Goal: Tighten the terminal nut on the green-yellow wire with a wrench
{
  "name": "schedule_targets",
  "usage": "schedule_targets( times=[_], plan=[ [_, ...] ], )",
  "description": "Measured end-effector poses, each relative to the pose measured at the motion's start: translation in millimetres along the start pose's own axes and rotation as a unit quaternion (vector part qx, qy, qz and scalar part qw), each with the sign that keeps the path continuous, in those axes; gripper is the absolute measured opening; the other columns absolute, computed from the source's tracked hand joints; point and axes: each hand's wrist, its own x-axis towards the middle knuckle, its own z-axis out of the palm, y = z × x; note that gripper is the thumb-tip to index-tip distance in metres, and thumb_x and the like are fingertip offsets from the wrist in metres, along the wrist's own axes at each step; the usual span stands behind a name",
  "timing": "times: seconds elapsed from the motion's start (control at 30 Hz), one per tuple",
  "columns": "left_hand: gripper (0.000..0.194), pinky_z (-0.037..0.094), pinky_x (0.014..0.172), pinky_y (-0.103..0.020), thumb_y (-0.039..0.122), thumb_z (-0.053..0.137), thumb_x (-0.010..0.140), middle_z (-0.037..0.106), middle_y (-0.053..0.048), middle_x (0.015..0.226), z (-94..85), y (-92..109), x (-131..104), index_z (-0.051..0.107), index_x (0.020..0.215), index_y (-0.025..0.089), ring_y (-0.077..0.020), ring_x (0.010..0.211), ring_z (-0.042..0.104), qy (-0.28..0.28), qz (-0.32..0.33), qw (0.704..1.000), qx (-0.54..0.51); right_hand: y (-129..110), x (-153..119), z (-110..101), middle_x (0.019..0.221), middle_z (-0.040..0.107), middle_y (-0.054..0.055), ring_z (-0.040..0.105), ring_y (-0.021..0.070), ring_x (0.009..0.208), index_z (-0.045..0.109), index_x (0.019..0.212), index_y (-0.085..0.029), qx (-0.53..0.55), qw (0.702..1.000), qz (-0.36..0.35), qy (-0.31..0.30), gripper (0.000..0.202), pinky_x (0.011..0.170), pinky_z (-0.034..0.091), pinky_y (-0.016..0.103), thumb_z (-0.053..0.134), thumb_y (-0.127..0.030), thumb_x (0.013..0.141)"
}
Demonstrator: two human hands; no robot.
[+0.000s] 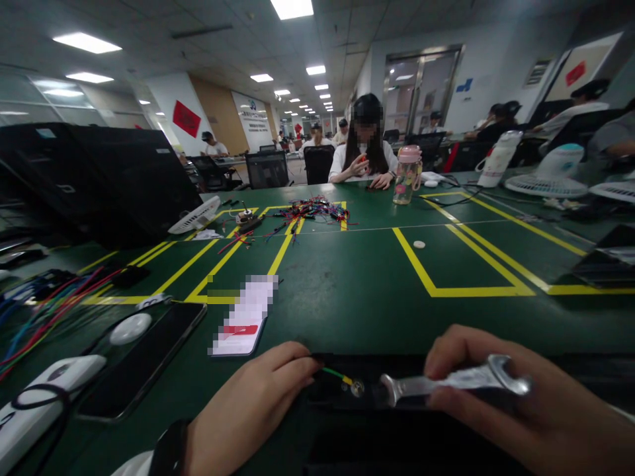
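My right hand (510, 410) grips a silver open-ended wrench (451, 381), its jaw set beside a small round terminal (356, 387) on a black block (347, 403) at the table's near edge. My left hand (253, 403) pinches a thin green and yellow wire (335, 374) that ends at that terminal. A dark watch band sits on my left wrist.
A green table (347, 291) with yellow tape lines. A phone (143, 360), a white card and coloured wire bundles (44, 311) lie at left. More loose wires (312, 211) lie at mid-table. A person sits opposite beside a pink bottle (407, 174). Fans stand at right.
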Motion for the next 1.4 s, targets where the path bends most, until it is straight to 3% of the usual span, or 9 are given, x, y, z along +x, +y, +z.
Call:
schedule_targets(
  times=[0.17,0.3,0.63,0.87,1.03,1.2,1.4],
  plan=[
    [0.025,0.05,0.078,-0.028,0.01,0.044,0.094,0.057,-0.003,0.103,7.2,-5.2,-1.2,0.058,0.109,0.025,-0.0173,0.089,0.059,0.009,-0.014,1.0,-0.008,-6.3,29.3,12.1,0.073,0.059,-0.002,0.055,0.0158,0.064,0.054,0.08,-0.023,-0.014,0.998,-0.032,-0.05,0.004,0.058,0.043,0.028,0.054,-0.024,0.084],
    [0.023,0.05,0.073,-0.027,0.012,0.044,0.094,0.058,-0.003,0.1,12.2,-8.0,-3.8,0.058,0.109,0.024,-0.0177,0.086,0.06,0.014,-0.009,1.0,-0.023,3.2,30.2,22.1,0.079,0.057,0.002,0.055,0.0184,0.068,0.053,0.082,-0.021,-0.009,0.997,-0.025,-0.074,0.003,0.059,0.043,0.03,0.052,-0.024,0.083],
    [0.019,0.047,0.063,-0.021,0.006,0.05,0.088,0.062,-0.002,0.083,14.8,-8.6,-1.1,0.062,0.093,0.02,-0.0147,0.075,0.06,0.057,0.024,0.991,-0.114,8.2,36.9,26.7,0.071,0.059,0.002,0.056,0.0188,0.067,0.054,0.074,-0.022,-0.027,0.991,-0.104,-0.076,0.009,0.056,0.045,0.027,0.057,-0.023,0.082],
    [0.016,0.046,0.062,-0.021,0.01,0.052,0.089,0.062,-0.002,0.082,16.4,-10.1,0.2,0.063,0.093,0.02,-0.0141,0.074,0.06,0.046,0.005,0.988,-0.146,7.6,40.9,28.5,0.071,0.063,0.003,0.058,0.0194,0.066,0.056,0.073,-0.021,-0.054,0.989,-0.108,-0.09,0.009,0.054,0.048,0.029,0.057,-0.017,0.08],
    [0.017,0.046,0.065,-0.02,0.01,0.054,0.089,0.063,-0.002,0.084,17.3,-11.1,1.7,0.063,0.097,0.021,-0.014,0.076,0.06,0.04,0.006,0.987,-0.156,3.8,38.7,28.7,0.07,0.063,0.001,0.059,0.018,0.066,0.056,0.07,-0.022,-0.052,0.992,-0.095,-0.063,0.011,0.055,0.048,0.026,0.061,-0.015,0.077],
    [0.017,0.046,0.066,-0.021,0.009,0.053,0.089,0.063,-0.001,0.085,17.5,-10.4,1.7,0.063,0.096,0.021,-0.0139,0.078,0.06,0.031,0.005,0.986,-0.164,-2.5,45.4,35.3,0.065,0.06,0.0,0.058,0.0174,0.063,0.06,0.071,-0.024,-0.047,0.995,-0.087,-0.016,0.013,0.055,0.047,0.025,0.066,-0.033,0.079],
    [0.016,0.046,0.068,-0.022,0.01,0.053,0.09,0.062,-0.001,0.086,18.8,-10.8,-0.9,0.063,0.095,0.022,-0.0144,0.08,0.06,0.035,0.003,0.985,-0.168,-5.4,46.8,40.0,0.065,0.058,-0.001,0.057,0.0163,0.062,0.058,0.069,-0.023,-0.045,0.994,-0.098,-0.016,0.016,0.055,0.046,0.025,0.068,-0.033,0.078]
  ],
)
